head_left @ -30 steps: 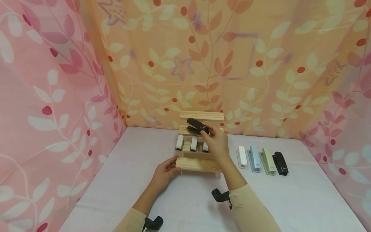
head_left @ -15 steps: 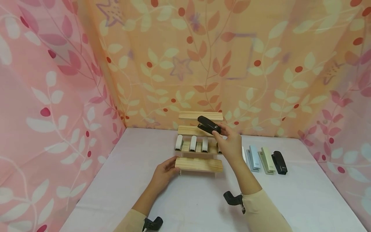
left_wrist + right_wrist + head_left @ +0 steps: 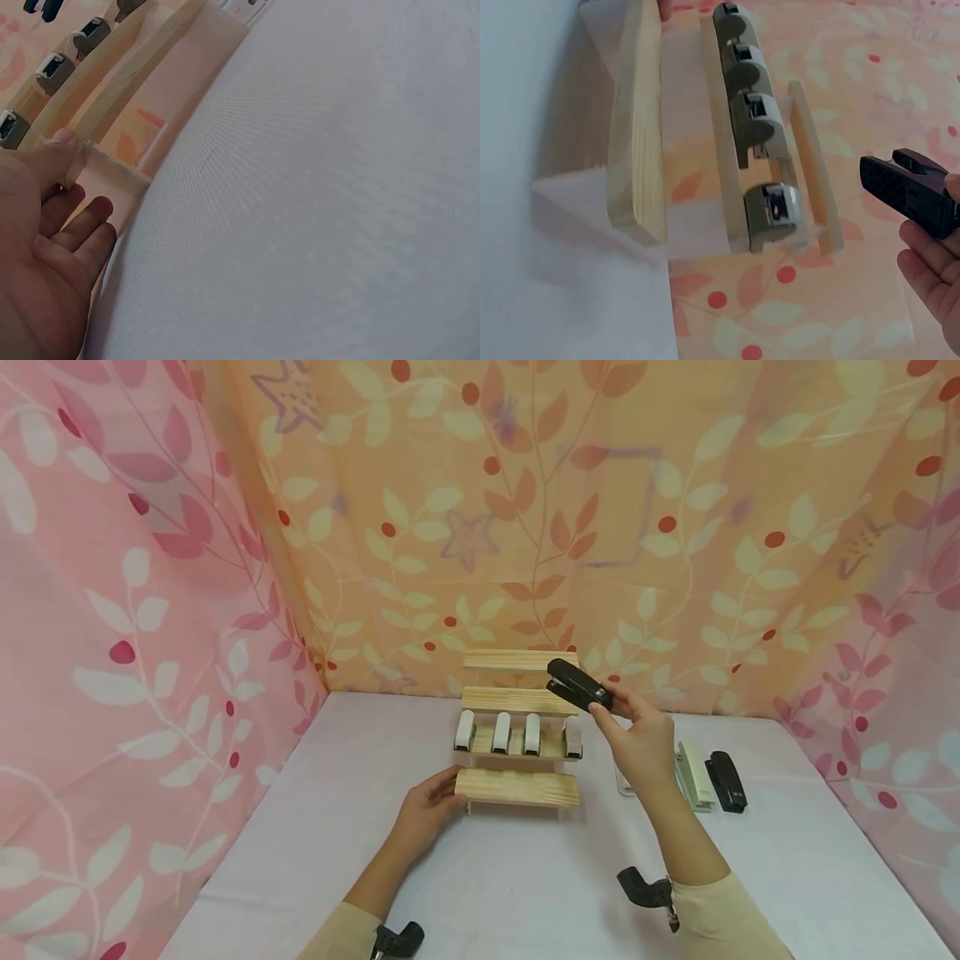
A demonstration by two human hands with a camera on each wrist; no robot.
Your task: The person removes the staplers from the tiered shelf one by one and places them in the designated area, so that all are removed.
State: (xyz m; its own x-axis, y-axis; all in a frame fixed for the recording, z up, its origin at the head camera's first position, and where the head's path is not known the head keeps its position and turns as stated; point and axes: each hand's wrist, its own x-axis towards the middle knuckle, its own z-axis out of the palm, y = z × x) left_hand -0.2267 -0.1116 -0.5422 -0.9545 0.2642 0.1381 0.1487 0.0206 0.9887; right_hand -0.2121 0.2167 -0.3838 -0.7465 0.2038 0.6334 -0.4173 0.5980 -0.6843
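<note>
The right hand (image 3: 647, 739) has its grip pinching a black stapler (image 3: 579, 685), raised at the far right of a tiered wooden rack (image 3: 517, 699). The left hand's (image 3: 427, 810) grip pinches the left end of its near shelf (image 3: 517, 787).

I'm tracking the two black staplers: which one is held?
The black stapler in the right hand; the other black stapler lies on the table.
</note>
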